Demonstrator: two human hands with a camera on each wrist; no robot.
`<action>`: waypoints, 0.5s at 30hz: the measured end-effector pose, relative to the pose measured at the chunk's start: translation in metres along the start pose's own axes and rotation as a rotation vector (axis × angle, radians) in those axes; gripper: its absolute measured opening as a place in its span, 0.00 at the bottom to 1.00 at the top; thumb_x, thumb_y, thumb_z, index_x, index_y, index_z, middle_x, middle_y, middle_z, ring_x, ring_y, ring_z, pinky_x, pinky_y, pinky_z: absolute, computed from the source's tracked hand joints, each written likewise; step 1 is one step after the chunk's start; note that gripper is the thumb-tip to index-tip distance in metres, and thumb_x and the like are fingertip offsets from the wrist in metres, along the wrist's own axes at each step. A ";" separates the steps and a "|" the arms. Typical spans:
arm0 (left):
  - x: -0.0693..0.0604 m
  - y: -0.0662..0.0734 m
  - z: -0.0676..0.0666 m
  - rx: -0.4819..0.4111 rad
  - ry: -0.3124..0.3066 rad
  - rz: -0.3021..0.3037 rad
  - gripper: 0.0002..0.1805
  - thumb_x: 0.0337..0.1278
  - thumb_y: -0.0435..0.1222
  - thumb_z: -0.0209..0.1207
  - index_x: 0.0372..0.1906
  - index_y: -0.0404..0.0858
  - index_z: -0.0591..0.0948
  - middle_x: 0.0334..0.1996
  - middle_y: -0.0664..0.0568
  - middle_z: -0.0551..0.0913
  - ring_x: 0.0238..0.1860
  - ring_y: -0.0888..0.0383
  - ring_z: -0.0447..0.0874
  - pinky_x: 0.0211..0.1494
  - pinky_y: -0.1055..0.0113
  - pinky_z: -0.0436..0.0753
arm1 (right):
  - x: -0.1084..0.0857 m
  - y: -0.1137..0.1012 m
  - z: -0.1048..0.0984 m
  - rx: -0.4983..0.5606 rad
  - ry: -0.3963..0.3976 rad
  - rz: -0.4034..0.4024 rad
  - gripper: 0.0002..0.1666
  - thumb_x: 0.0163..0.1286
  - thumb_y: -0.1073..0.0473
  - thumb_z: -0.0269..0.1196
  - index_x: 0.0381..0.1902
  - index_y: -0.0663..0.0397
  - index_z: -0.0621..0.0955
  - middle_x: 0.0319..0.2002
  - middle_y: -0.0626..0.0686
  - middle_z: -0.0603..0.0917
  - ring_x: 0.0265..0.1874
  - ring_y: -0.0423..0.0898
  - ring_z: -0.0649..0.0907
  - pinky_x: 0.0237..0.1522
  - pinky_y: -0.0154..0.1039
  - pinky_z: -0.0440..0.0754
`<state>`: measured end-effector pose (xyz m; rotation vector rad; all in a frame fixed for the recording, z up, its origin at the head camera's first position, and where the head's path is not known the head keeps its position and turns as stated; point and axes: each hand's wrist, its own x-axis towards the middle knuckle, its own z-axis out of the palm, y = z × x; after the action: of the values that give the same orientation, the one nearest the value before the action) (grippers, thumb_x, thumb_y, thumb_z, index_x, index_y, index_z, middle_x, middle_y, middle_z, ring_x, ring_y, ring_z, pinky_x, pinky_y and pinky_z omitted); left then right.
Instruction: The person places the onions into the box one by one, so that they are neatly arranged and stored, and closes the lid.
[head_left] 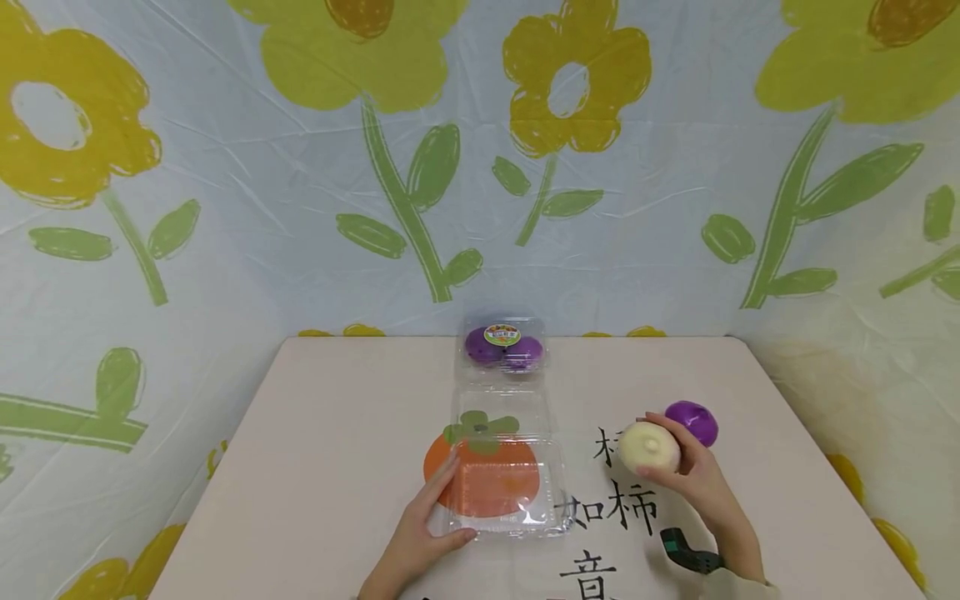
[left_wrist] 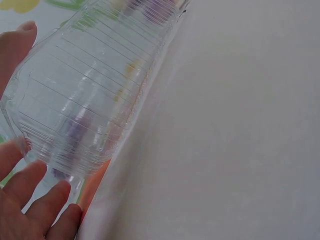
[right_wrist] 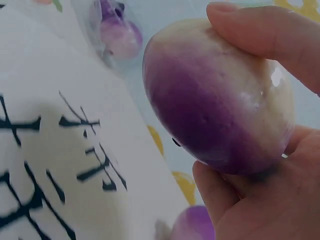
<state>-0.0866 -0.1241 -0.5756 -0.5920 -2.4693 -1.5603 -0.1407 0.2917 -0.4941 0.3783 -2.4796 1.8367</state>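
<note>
Two purple vegetables [head_left: 522, 354] sit inside a closed box [head_left: 532, 326] at the far edge of the surface [head_left: 337, 433] in the head view. Nearer me lies an open box [head_left: 510, 479] of clear plastic, its lid folded back, over a printed persimmon [head_left: 435, 455]. My left hand [head_left: 423, 525] rests along the open box's left side, fingers nearly straight and thumb set apart at the near end. My right hand [head_left: 697, 482] has its fingers curled round a turnip [head_left: 649, 447], held up to the right of the open box; a loose purple vegetable [head_left: 692, 423] lies just beyond them.

The left wrist view looks onto the open box's ribbed plastic. My fingers are spread, with tips at its edge; how hard they press I cannot tell. I expect it to be thin, light and springy, apt to slide or dent, so best steadied gently by the rim.

The right wrist view shows the turnip purple on one side and cream on the other, with one finger across its top and others cupping it below. Its glossy skin looks slippery, its body stiff and probably fairly light. I'd grip round the widest part, from opposite sides, so the curve can't slip out.
</note>
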 end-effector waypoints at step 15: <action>-0.001 0.002 -0.001 -0.024 -0.006 -0.003 0.49 0.49 0.46 0.74 0.76 0.42 0.63 0.77 0.53 0.57 0.75 0.53 0.57 0.72 0.53 0.64 | 0.028 -0.011 0.045 0.064 -0.107 -0.076 0.46 0.57 0.71 0.72 0.72 0.61 0.65 0.67 0.64 0.71 0.60 0.36 0.74 0.56 0.28 0.75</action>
<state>-0.0854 -0.1244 -0.5742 -0.5975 -2.4607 -1.5936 -0.1602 0.2411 -0.4924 0.5795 -2.4396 1.9185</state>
